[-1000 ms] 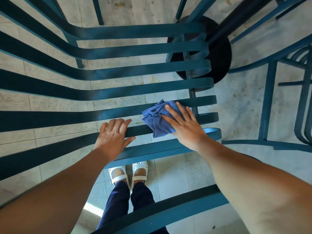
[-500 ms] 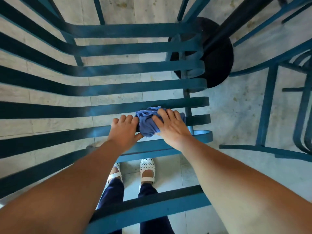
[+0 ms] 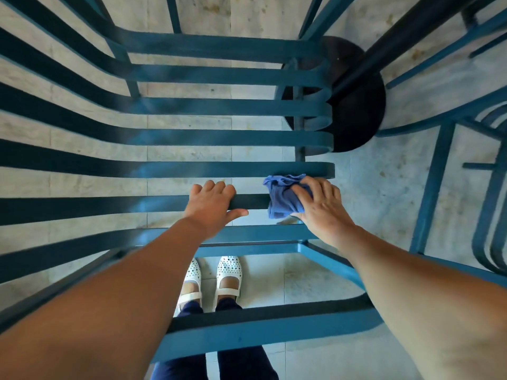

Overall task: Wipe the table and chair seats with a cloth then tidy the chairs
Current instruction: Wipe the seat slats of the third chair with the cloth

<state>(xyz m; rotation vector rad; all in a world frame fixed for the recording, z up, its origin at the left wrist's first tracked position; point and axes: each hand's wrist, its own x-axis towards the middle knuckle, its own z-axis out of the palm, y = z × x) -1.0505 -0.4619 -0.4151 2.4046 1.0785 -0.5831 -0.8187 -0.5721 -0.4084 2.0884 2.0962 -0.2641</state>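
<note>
I look straight down onto a blue slatted chair seat [image 3: 225, 138]. A crumpled blue cloth [image 3: 282, 198] lies on the near slats at the seat's right end. My right hand [image 3: 322, 207] presses on it, fingers spread over the cloth. My left hand [image 3: 212, 207] rests flat on a near slat to the left of the cloth, fingers curled over the slat's far edge, holding nothing else.
A black round table base [image 3: 356, 105] with its dark post stands on the tiled floor at the upper right. A second blue chair [image 3: 466, 160] stands at the right. My feet in white shoes [image 3: 214, 278] show below the slats, behind the chair's back rail [image 3: 260, 333].
My right hand has slid the cloth to the right along the near slats, away from my left hand. The left hand stays on its slat.
</note>
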